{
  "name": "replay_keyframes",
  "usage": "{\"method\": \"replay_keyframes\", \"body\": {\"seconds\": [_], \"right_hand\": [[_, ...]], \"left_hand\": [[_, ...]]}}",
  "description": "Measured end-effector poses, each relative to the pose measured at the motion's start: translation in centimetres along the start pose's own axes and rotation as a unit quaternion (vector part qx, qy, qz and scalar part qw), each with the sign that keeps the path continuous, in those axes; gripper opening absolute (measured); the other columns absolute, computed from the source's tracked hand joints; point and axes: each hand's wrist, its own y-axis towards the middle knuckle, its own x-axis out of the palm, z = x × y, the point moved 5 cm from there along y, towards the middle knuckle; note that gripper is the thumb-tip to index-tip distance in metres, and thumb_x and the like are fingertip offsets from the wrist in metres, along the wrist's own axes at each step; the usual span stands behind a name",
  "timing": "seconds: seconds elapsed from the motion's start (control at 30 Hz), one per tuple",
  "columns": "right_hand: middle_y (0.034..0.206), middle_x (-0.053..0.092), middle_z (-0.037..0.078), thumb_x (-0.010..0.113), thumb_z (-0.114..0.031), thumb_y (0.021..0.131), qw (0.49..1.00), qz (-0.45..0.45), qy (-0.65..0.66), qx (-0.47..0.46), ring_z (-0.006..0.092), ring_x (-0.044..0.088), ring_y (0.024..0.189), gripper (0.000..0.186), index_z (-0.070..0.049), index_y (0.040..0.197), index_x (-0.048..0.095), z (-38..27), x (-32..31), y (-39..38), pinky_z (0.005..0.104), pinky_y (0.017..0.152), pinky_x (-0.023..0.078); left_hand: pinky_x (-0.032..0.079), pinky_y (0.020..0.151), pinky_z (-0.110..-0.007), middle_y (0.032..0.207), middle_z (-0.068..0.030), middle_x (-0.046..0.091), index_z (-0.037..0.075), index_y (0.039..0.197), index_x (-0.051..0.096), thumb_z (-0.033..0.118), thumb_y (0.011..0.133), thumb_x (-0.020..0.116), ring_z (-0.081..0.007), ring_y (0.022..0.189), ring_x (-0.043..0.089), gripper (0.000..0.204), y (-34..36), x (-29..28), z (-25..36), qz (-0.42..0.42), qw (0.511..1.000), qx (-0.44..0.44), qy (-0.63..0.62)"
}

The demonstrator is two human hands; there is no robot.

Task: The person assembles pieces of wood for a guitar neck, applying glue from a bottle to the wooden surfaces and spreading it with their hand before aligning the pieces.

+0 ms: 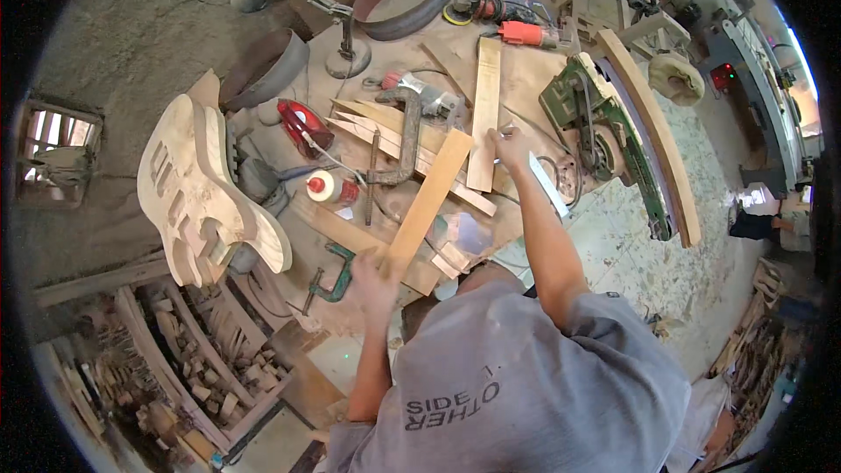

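Observation:
My left hand, slightly blurred, is closed on the near end of a flat wooden board, which slants up to the right over the bench. Beside a second, paler board, my right hand has its fingers drawn together. Whatever they hold is too small to make out. A white straight strip lies along my right forearm. Just left of my left hand is a green clamp. A large rusty clamp stands among thin wood strips beyond the slanted board.
A glue bottle and a red tool stand at left, near guitar-shaped wooden bodies. Sanding belts, a desk lamp and power tools line the back. A green belt machine is at right; offcuts fill a lower-left rack.

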Motion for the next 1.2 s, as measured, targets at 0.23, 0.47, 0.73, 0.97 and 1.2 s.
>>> {"method": "replay_keyframes", "body": {"seconds": [0.23, 0.47, 0.73, 0.97, 1.2], "right_hand": [[0.097, 0.072, 0.016, 0.078, -0.033, 0.084, 0.922, -0.181, 0.297, 0.171, 0.0274, 0.071, 0.08, 0.047, 0.006, 0.108, 0.066, -0.2, 5.3, -1.6, 0.0412, 0.072, 0.057], [0.091, 0.069, 0.015, 0.069, -0.02, 0.09, 0.85, -0.213, 0.464, 0.133, 0.0252, 0.07, 0.072, 0.037, 0.004, 0.114, 0.054, 3.8, 3.6, 2.9, 0.0392, 0.061, 0.06], [0.097, 0.067, 0.017, 0.059, -0.02, 0.098, 0.829, -0.209, 0.507, 0.11, 0.026, 0.071, 0.076, 0.034, -0.002, 0.123, 0.044, 1.5, 2.6, -0.7, 0.0365, 0.063, 0.061], [0.094, 0.069, 0.015, 0.06, -0.026, 0.098, 0.865, -0.213, 0.447, 0.076, 0.0228, 0.069, 0.076, 0.044, -0.004, 0.132, 0.042, 2.2, 1.1, -1.4, 0.0359, 0.066, 0.058], [0.097, 0.069, 0.011, 0.046, -0.033, 0.105, 0.861, -0.217, 0.453, 0.084, 0.0207, 0.068, 0.079, 0.037, -0.002, 0.122, 0.055, 2.0, 0.8, -5.2, 0.0362, 0.067, 0.059]], "left_hand": [[0.039, 0.106, -0.047, 0.135, -0.0269, 0.047, 0.002, 0.142, 0.043, 0.023, 0.074, 0.082, -0.0441, 0.127, 0.044, 0.081, 2.5, 7.1, 0.0, -0.06, 0.997, 0.039, 0.038], [0.052, 0.086, -0.034, 0.108, -0.0123, 0.068, -0.002, 0.119, 0.065, 0.02, 0.086, 0.072, -0.0215, 0.1, 0.066, 0.04, 3.1, 5.3, 0.6, -0.303, 0.86, -0.198, -0.36], [0.057, 0.078, -0.035, 0.1, -0.0165, 0.071, -0.004, 0.123, 0.061, 0.043, 0.095, 0.051, -0.0244, 0.088, 0.07, 0.055, 6.2, 4.5, 3.1, -0.332, 0.742, -0.192, -0.55], [0.055, 0.087, -0.042, 0.121, -0.0254, 0.064, -0.003, 0.138, 0.048, 0.049, 0.097, 0.04, -0.0308, 0.095, 0.069, 0.067, 9.4, 2.2, 8.3, -0.312, 0.623, -0.142, -0.703], [0.053, 0.094, -0.045, 0.141, -0.0226, 0.053, 0.003, 0.146, 0.04, 0.06, 0.098, 0.036, -0.0335, 0.101, 0.067, 0.075, 10.7, 2.8, 8.6, -0.238, 0.593, -0.158, -0.753]]}}
